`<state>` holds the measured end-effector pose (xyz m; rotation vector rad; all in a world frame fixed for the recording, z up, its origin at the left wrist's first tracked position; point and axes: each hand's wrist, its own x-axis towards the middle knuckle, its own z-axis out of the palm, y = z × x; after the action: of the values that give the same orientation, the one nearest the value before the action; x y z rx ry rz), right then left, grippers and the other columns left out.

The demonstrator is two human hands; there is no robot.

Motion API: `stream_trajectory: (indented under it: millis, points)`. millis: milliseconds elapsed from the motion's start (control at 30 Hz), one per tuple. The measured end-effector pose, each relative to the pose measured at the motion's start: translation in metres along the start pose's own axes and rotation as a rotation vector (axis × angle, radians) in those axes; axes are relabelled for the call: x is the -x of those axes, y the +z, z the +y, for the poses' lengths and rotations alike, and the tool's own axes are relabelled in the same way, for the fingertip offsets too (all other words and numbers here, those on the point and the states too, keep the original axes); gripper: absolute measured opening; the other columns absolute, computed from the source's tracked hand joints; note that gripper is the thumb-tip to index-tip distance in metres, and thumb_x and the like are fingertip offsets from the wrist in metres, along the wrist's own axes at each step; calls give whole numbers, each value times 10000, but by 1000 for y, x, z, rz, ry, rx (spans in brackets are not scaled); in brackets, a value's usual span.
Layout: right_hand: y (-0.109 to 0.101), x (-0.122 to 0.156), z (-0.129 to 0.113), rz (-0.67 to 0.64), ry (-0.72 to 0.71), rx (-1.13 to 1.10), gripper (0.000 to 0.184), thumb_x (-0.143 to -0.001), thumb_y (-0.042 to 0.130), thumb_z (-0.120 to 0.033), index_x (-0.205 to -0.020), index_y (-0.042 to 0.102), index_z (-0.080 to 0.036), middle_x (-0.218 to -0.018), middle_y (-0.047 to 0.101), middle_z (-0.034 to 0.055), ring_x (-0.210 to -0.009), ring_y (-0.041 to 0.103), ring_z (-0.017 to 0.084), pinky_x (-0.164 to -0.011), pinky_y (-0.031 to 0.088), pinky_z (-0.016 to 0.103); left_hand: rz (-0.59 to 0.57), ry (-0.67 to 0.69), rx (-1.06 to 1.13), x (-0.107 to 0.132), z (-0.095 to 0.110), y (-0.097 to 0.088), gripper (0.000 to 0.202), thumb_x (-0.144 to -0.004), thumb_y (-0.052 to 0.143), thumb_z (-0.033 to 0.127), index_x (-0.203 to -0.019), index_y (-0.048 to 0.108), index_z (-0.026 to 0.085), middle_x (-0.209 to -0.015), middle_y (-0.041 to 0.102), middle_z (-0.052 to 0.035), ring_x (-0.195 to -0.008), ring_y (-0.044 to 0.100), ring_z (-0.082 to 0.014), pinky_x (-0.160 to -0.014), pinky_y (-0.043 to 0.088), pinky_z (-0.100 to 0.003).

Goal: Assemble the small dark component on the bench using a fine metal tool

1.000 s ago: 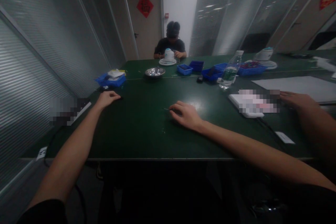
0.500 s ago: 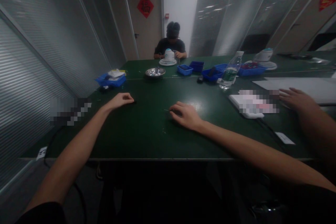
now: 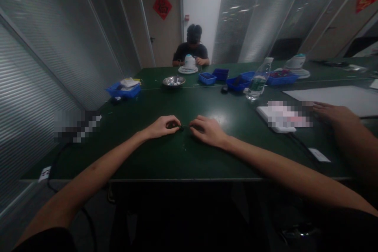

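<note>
Pinched in my left hand (image 3: 163,126) is a small dark piece (image 3: 181,128), too small to name. My right hand (image 3: 208,130) grips a thin, pale, needle-like rod (image 3: 186,126) between thumb and forefinger, its tip pointing left. The rod's tip is right beside the dark piece; I cannot tell whether they touch. Both hands are low over the middle of the green table (image 3: 147,157), with fingers closed. The end of the rod inside my right hand is hidden.
A metal bowl (image 3: 174,82) with small white pieces lies ahead. Blue trays (image 3: 207,78) and a plastic bottle (image 3: 258,80) stand behind on the right, another blue tray (image 3: 124,89) on the left. Another person's hand (image 3: 335,114) rests at right; a person (image 3: 191,49) sits opposite.
My left hand has moved right and slightly toward me, bringing the dark piece up to the rod's tip. My right hand has stayed almost in place.
</note>
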<state>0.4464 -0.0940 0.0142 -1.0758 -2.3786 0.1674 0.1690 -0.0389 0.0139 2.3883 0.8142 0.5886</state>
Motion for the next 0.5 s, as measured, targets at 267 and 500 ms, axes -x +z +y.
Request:
stream_trajectory:
  millis: [267,500]
  points:
    - [-2,0,-4,-41,-35,22,258,-1002,557,-349,-1165,707,-216,-1065,663,59,-776,602,152,-689,426,285,-27,-17,42,1,2,0,260,-938,644,377,-1123,697,202,-1040,682,-61,-897,610,-197,-746,444,-308]
    - [-2,0,-5,-64,-58,53,264,-1010,553,-361,-1191,702,-240,-1048,647,50,-781,590,152,-662,397,278,-75,-48,177,-1,7,5,276,-971,612,396,-1143,705,201,-1049,689,-66,-932,630,-203,-805,469,-321]
